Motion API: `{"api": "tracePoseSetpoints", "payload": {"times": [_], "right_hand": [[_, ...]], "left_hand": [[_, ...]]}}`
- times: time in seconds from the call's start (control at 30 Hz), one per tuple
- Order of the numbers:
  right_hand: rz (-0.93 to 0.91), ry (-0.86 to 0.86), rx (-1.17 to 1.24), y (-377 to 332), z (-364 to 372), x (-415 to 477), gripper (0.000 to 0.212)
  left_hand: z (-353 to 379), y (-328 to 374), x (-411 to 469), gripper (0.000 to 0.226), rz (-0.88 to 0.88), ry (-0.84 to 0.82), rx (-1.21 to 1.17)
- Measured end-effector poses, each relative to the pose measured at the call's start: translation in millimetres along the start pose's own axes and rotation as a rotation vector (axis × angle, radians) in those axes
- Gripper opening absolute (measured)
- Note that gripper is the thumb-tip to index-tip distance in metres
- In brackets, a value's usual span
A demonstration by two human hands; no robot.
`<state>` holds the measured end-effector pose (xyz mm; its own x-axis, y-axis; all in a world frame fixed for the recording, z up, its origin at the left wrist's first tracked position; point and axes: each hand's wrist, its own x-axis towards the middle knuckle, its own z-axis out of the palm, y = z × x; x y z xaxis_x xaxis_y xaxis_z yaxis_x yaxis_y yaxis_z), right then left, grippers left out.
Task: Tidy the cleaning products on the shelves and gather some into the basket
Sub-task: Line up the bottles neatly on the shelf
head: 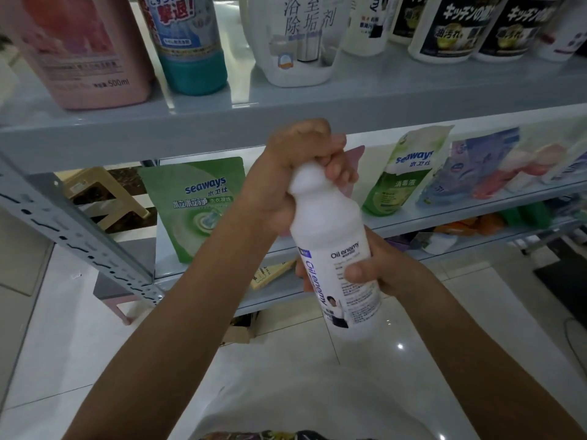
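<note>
my left hand (298,163) grips the top of a white "oil enemy" bottle (333,236) (tilted), right hand (378,271) grips its middle; green "seaways" pouch (197,204) behind it, leftward.

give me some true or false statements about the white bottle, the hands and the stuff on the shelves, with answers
1. Both hands hold the white plastic "Oil enemy" bottle. True.
2. The left hand grips the bottle's base. False: it wraps round the top, and the right hand holds the body.
3. The pink 500ml bottle lies in a basket. False: it stands upright on the upper grey metal shelf; no basket is in view.
4. The green seaways pouch stands on the shelf below that one. True.
5. A blue bottle with a teal base stands to the right of the pink bottle. True.
</note>
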<state>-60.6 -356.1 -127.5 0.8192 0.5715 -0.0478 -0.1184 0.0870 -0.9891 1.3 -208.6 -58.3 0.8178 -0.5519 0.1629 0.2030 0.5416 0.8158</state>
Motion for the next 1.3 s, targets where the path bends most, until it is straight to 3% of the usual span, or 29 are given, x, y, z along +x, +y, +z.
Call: {"api": "tracePoseSetpoints", "payload": {"times": [0.1,0.17,0.23,0.3,0.37,0.4,0.5,0.57,0.67,0.73,0.8,0.9,1.0,1.07,1.17,1.23,1.3], "right_hand": [[-0.174,0.571,-0.449,11.5,24.0,9.0,0.066],[-0.284,0.762,-0.562,20.2,34.0,12.5,0.069],[-0.241,0.615,-0.398,14.7,26.7,8.5,0.076],[-0.112,0.31,-0.206,1.0,13.4,-0.4,0.074],[-0.095,0.188,-0.187,-2.7,9.3,-5.7,0.073],[-0.139,0.266,-0.254,-1.9,16.3,-4.7,0.072],[-0.298,0.72,-0.563,4.9,39.7,5.0,0.067],[-0.314,0.736,-0.588,4.4,39.6,4.6,0.072],[-0.115,0.303,-0.4,-21.1,18.1,-6.6,0.078],[-0.082,0.154,-0.335,-28.9,10.0,-10.5,0.078],[-0.142,0.312,-0.414,-26.6,17.0,-7.6,0.08],[-0.294,0.74,-0.72,-12.2,31.9,4.5,0.076],[-0.371,0.907,-0.829,-4.8,33.1,9.9,0.08],[-0.392,0.919,-0.747,-4.0,30.5,8.1,0.077],[-0.429,0.921,-0.606,-4.2,26.4,1.8,0.069],[-0.439,0.915,-0.626,-3.2,24.0,-0.4,0.069],[-0.434,0.922,-0.654,-1.7,22.9,-0.5,0.071]], "left_hand": [[5.2,1.5,4.7,0.031,0.099,0.231,0.284],[8.6,-1.0,2.7,0.031,0.172,0.255,0.407],[9.4,-2.4,-2.9,0.031,0.174,0.121,0.413],[10.6,1.0,-8.8,0.029,0.135,-0.103,0.332],[13.3,5.2,-11.7,0.026,0.079,-0.167,0.232],[15.0,5.2,-11.2,0.028,0.071,-0.117,0.223],[20.5,3.5,-6.7,0.028,0.171,0.079,0.415],[21.4,3.1,-7.5,0.026,0.213,0.093,0.459],[23.8,8.0,-12.4,0.025,0.184,-0.069,0.343],[27.4,10.4,-13.1,0.031,0.152,-0.088,0.246],[27.9,10.4,-10.3,0.034,0.165,0.013,0.241],[31.8,7.9,-6.7,0.03,0.267,0.239,0.44],[35.1,1.4,-5.2,0.023,0.306,0.386,0.597],[32.2,2.1,-6.0,0.008,0.256,0.222,0.536],[13.1,3.3,-10.5,0.033,0.201,-0.052,0.389],[8.7,3.1,-15.4,0.029,0.234,-0.06,0.376],[10.0,3.0,-16.0,0.023,0.272,0.05,0.419]]}}
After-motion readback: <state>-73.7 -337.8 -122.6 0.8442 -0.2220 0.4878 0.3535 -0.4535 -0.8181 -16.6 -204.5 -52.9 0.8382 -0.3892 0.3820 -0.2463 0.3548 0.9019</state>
